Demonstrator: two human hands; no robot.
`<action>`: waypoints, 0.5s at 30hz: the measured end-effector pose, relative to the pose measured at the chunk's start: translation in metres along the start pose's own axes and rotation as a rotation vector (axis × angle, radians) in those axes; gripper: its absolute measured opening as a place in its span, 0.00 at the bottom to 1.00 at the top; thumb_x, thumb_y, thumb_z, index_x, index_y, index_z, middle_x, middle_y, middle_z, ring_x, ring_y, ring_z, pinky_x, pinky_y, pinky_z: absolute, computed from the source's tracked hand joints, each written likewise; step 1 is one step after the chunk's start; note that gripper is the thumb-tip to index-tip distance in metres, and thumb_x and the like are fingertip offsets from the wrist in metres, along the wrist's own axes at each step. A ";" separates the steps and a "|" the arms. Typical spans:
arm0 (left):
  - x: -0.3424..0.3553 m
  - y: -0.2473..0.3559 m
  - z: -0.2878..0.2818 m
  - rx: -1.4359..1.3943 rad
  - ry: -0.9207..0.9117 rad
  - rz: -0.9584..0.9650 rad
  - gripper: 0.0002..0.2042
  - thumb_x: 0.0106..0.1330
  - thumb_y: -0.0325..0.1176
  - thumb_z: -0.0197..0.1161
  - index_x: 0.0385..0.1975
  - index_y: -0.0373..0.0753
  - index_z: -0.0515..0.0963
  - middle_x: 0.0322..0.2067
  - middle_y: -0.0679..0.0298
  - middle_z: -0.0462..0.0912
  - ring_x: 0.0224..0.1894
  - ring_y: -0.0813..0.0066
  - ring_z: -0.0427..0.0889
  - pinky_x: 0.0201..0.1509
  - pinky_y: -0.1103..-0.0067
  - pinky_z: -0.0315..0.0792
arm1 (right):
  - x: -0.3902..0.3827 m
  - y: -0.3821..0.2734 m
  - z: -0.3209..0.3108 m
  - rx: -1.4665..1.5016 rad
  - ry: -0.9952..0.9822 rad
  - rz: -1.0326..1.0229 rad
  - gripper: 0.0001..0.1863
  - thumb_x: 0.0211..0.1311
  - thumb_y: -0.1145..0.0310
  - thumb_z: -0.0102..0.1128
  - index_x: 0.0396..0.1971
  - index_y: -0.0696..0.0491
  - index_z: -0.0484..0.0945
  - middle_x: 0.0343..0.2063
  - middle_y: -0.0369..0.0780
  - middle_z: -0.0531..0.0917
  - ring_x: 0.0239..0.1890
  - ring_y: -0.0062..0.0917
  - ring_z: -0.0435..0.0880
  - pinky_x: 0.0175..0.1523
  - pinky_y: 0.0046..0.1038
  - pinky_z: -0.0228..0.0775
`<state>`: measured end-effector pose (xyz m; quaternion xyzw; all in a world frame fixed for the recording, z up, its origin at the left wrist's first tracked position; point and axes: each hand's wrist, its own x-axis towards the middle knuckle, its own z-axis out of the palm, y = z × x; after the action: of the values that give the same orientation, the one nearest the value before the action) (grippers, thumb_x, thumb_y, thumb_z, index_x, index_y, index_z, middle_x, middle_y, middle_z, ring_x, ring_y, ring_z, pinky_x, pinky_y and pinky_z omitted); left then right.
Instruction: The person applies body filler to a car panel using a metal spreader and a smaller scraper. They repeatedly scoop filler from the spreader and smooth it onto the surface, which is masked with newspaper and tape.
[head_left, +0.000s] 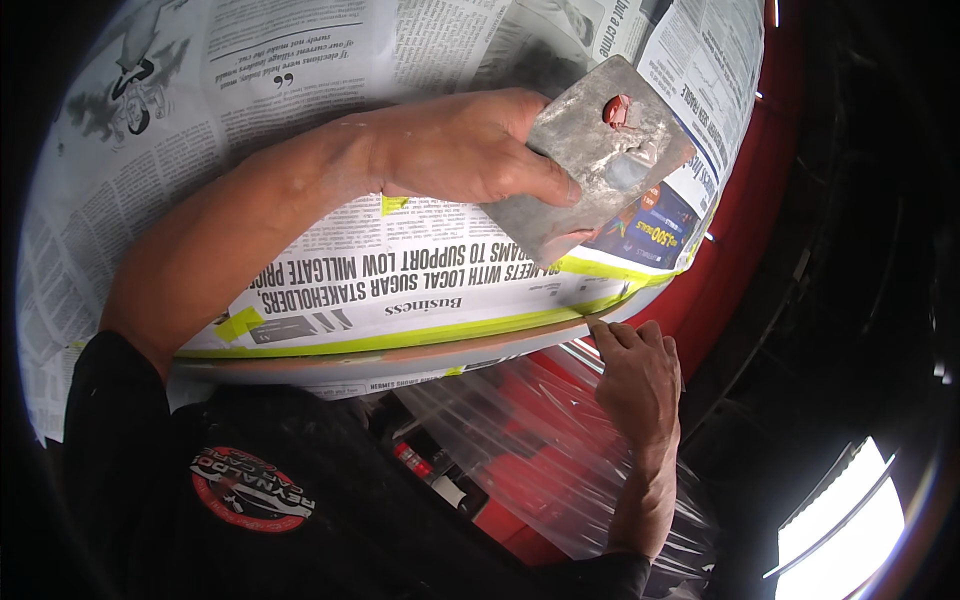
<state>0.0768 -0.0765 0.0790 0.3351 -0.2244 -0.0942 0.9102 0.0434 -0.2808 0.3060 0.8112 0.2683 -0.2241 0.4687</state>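
My left hand [455, 145] grips a flat grey metal plate [585, 135], thumb on top and the other fingers hidden beneath. Dabs of reddish paste [617, 110] and shiny smears mark the plate, which is held above a newspaper-covered car panel. Lower right, my right hand [640, 375] has its fingers bent together, the tips touching the panel's exposed edge [480, 349]. Anything pinched in those fingers is too small or hidden to make out. Yellow-green masking tape [400, 345] runs along the edge, which shows grey and reddish-brown bands.
Newspaper sheets [300, 120] cover most of the panel, with short tape pieces [238, 325] on them. Clear plastic sheeting [530, 440] hangs below the edge over red bodywork. More red bodywork [735, 230] curves away at right. A bright light [840, 520] shines lower right.
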 end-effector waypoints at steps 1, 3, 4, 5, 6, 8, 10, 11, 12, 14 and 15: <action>0.000 0.000 0.000 0.000 0.000 0.001 0.21 0.66 0.28 0.60 0.60 0.32 0.70 0.52 0.60 0.80 0.54 0.74 0.75 0.60 0.76 0.67 | 0.000 -0.005 0.000 0.007 0.000 -0.019 0.25 0.48 0.77 0.55 0.51 0.49 0.80 0.37 0.34 0.85 0.41 0.31 0.77 0.48 0.36 0.68; 0.000 0.001 0.001 0.002 -0.005 0.004 0.21 0.66 0.28 0.60 0.59 0.32 0.70 0.52 0.60 0.80 0.54 0.74 0.75 0.60 0.76 0.67 | 0.000 -0.015 -0.003 -0.010 -0.034 -0.039 0.25 0.48 0.77 0.55 0.51 0.49 0.80 0.37 0.34 0.85 0.41 0.31 0.77 0.48 0.36 0.68; 0.000 0.002 0.001 0.002 -0.007 0.008 0.21 0.66 0.29 0.60 0.59 0.32 0.70 0.52 0.59 0.80 0.53 0.74 0.75 0.60 0.76 0.67 | 0.000 -0.019 -0.006 -0.020 -0.051 -0.049 0.25 0.48 0.77 0.55 0.51 0.49 0.80 0.37 0.34 0.85 0.41 0.31 0.77 0.48 0.36 0.68; 0.001 0.002 0.000 0.029 -0.006 0.006 0.21 0.66 0.29 0.61 0.59 0.32 0.70 0.51 0.59 0.80 0.53 0.74 0.76 0.60 0.76 0.67 | -0.002 -0.023 -0.008 -0.011 -0.054 -0.046 0.26 0.48 0.78 0.55 0.51 0.48 0.81 0.38 0.33 0.85 0.41 0.30 0.77 0.49 0.35 0.67; 0.003 0.001 0.000 0.056 -0.006 0.005 0.21 0.66 0.29 0.61 0.58 0.32 0.70 0.51 0.59 0.80 0.53 0.75 0.76 0.60 0.76 0.68 | -0.003 -0.027 -0.010 -0.001 -0.058 -0.042 0.26 0.48 0.79 0.55 0.51 0.47 0.81 0.39 0.33 0.86 0.41 0.29 0.77 0.50 0.34 0.66; 0.000 -0.002 -0.002 0.099 0.048 0.010 0.21 0.66 0.30 0.62 0.58 0.32 0.71 0.51 0.59 0.81 0.52 0.75 0.76 0.60 0.76 0.68 | 0.007 -0.021 -0.015 0.027 -0.056 -0.081 0.26 0.48 0.79 0.55 0.50 0.46 0.83 0.40 0.32 0.86 0.41 0.28 0.76 0.50 0.32 0.65; 0.002 -0.003 -0.002 0.106 0.021 0.037 0.21 0.66 0.30 0.62 0.57 0.32 0.71 0.50 0.59 0.82 0.51 0.75 0.77 0.60 0.76 0.68 | 0.002 -0.015 -0.030 0.082 -0.082 -0.033 0.24 0.49 0.79 0.56 0.48 0.45 0.84 0.40 0.32 0.86 0.42 0.28 0.76 0.51 0.32 0.64; 0.006 -0.002 0.000 0.085 -0.031 0.033 0.21 0.66 0.30 0.62 0.57 0.31 0.71 0.50 0.59 0.82 0.51 0.74 0.77 0.60 0.75 0.68 | -0.010 -0.014 -0.034 0.081 -0.055 0.051 0.24 0.49 0.79 0.56 0.47 0.45 0.84 0.41 0.32 0.86 0.42 0.28 0.76 0.51 0.31 0.63; 0.003 -0.003 -0.001 0.090 0.002 0.022 0.21 0.66 0.30 0.62 0.57 0.31 0.72 0.50 0.59 0.82 0.51 0.74 0.77 0.60 0.75 0.68 | -0.005 0.000 -0.031 0.072 0.000 0.051 0.23 0.50 0.79 0.56 0.47 0.45 0.85 0.41 0.32 0.87 0.43 0.28 0.76 0.51 0.31 0.63; 0.001 -0.002 -0.001 0.080 0.034 0.010 0.20 0.66 0.31 0.62 0.56 0.31 0.72 0.49 0.59 0.82 0.51 0.74 0.77 0.60 0.75 0.68 | 0.002 0.009 -0.030 0.082 0.017 0.047 0.23 0.51 0.79 0.56 0.46 0.43 0.86 0.43 0.31 0.87 0.44 0.28 0.76 0.52 0.31 0.61; 0.000 0.000 0.000 0.068 0.036 0.010 0.20 0.66 0.31 0.62 0.56 0.31 0.72 0.49 0.59 0.82 0.51 0.74 0.78 0.60 0.75 0.68 | 0.003 0.008 -0.030 0.096 0.016 0.032 0.23 0.51 0.79 0.56 0.46 0.42 0.86 0.43 0.31 0.87 0.44 0.28 0.76 0.52 0.31 0.61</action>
<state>0.0773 -0.0765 0.0791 0.3665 -0.2128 -0.0761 0.9026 0.0541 -0.2575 0.3236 0.8387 0.2480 -0.2228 0.4306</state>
